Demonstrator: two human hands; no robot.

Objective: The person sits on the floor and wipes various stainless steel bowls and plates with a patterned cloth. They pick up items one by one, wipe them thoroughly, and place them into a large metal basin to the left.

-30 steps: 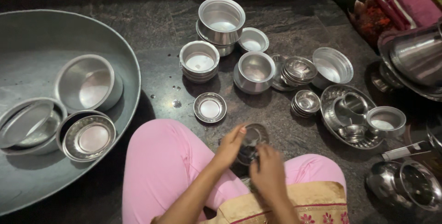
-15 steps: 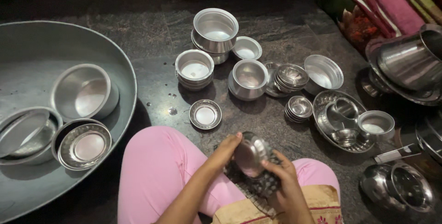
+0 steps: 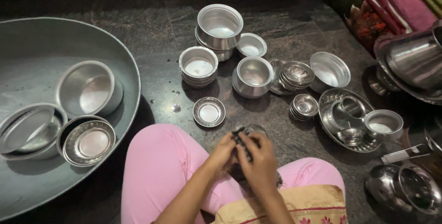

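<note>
I see no pkgs, labels, signs or screens anywhere in view, neither near where my hands meet nor farther out.
</note>
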